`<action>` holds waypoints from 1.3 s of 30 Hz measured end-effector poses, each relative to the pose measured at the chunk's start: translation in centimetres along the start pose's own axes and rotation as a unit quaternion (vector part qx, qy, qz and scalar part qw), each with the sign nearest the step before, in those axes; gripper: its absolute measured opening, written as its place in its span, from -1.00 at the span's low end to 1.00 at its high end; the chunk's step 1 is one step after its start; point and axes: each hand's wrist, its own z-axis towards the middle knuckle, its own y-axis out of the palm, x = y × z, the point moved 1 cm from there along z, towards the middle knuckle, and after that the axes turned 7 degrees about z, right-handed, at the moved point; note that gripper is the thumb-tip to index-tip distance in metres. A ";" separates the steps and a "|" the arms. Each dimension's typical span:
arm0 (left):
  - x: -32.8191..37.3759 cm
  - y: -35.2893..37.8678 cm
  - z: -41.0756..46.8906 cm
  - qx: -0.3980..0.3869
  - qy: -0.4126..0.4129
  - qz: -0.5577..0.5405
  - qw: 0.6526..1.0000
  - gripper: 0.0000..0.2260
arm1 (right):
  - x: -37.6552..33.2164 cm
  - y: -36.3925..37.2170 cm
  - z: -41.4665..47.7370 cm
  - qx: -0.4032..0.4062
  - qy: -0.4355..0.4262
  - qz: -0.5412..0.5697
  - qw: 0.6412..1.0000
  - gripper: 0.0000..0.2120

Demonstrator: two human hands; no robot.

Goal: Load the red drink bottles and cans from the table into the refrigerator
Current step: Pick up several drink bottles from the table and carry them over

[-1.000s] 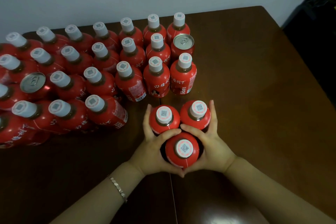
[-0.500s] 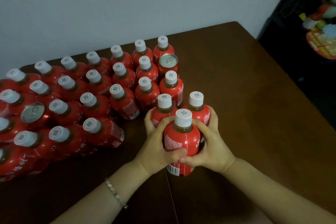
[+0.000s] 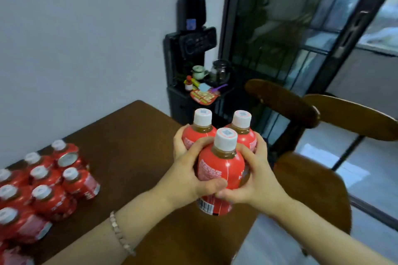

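Three red drink bottles with white caps are clustered upright in the air above the table's right edge: a near one [image 3: 221, 170], a far left one [image 3: 199, 131] and a far right one [image 3: 244, 133]. My left hand [image 3: 187, 170] grips the cluster from the left and my right hand [image 3: 256, 174] grips it from the right, thumbs meeting on the near bottle. Several more red bottles [image 3: 49, 196] and one red can [image 3: 66, 160] stand on the dark wooden table [image 3: 133, 148] at the lower left. No refrigerator is visible.
Two dark wooden chairs [image 3: 305, 178] stand right of the table. A black water dispenser [image 3: 189, 56] with small items on its shelf stands against the white wall. A dark-framed glass door [image 3: 301, 28] fills the upper right. Light tiled floor lies to the right.
Both hands lifted the three bottles off the table and carried them right. My view swung up and right, so the remaining bottles now sit at the lower left.
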 end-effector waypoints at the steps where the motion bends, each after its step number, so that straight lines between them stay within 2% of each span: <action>1: 1.2 1.4 0.7 -0.009 0.010 -0.010 1.000 -0.35 | -0.2 -1.8 -1.0 0.011 0.004 -0.013 1.000 -0.24; 7: 15.8 18.3 4.0 -0.115 0.141 -0.098 0.979 -0.36 | -3.0 -19.8 -14.9 0.170 0.045 -0.101 0.979 -0.28; 9: 19.4 23.1 4.3 -0.150 0.155 -0.123 0.969 -0.38 | -4.1 -24.0 -18.8 0.207 0.059 -0.118 0.969 -0.29; 13: 28.3 34.6 4.9 -0.249 0.228 -0.161 0.927 -0.36 | -6.7 -33.6 -28.7 0.307 0.083 -0.157 0.935 -0.29; 17: 35.8 44.2 5.3 -0.304 0.286 -0.188 0.889 -0.37 | -8.4 -40.8 -36.6 0.381 0.112 -0.213 0.893 -0.33; 20: 41.6 52.1 5.0 -0.370 0.336 -0.207 0.841 -0.40 | -9.6 -45.9 -43.0 0.462 0.125 -0.264 0.837 -0.38; 23: 48.4 61.2 4.9 -0.398 0.397 -0.218 0.798 -0.42 | -10.9 -52.4 -49.5 0.526 0.164 -0.305 0.777 -0.38; 24: 54.1 67.4 4.4 -0.439 0.444 -0.242 0.743 -0.44 | -11.7 -56.9 -54.2 0.576 0.171 -0.326 0.730 -0.37; 25: 55.1 68.9 4.4 -0.460 0.445 -0.248 0.727 -0.45 | -12.0 -58.0 -55.2 0.591 0.183 -0.329 0.713 -0.36; 26: 56.9 70.7 4.2 -0.474 0.443 -0.262 0.714 -0.46 | -12.6 -59.7 -56.6 0.591 0.184 -0.336 0.710 -0.35; 28: 58.5 71.9 3.8 -0.473 0.440 -0.266 0.715 -0.46 | -12.9 -60.5 -57.5 0.589 0.200 -0.341 0.705 -0.35; 29: 59.5 73.0 3.8 -0.484 0.449 -0.271 0.700 -0.46 | -13.1 -61.4 -58.3 0.591 0.213 -0.342 0.699 -0.34; 31: 63.6 77.8 3.3 -0.504 0.478 -0.286 0.660 -0.45 | -13.9 -64.6 -61.7 0.623 0.224 -0.358 0.658 -0.33; 33: 66.7 80.6 2.6 -0.499 0.490 -0.288 0.654 -0.46 | -14.8 -66.9 -63.9 0.637 0.231 -0.373 0.633 -0.33; 36: 73.1 87.5 0.0 -0.544 0.509 -0.305 0.594 -0.45 | -16.1 -71.2 -70.3 0.681 0.234 -0.387 0.576 -0.34; 39: 78.4 93.4 -3.0 -0.556 0.519 -0.302 0.575 -0.43 | -17.6 -75.0 -76.0 0.701 0.251 -0.401 0.533 -0.35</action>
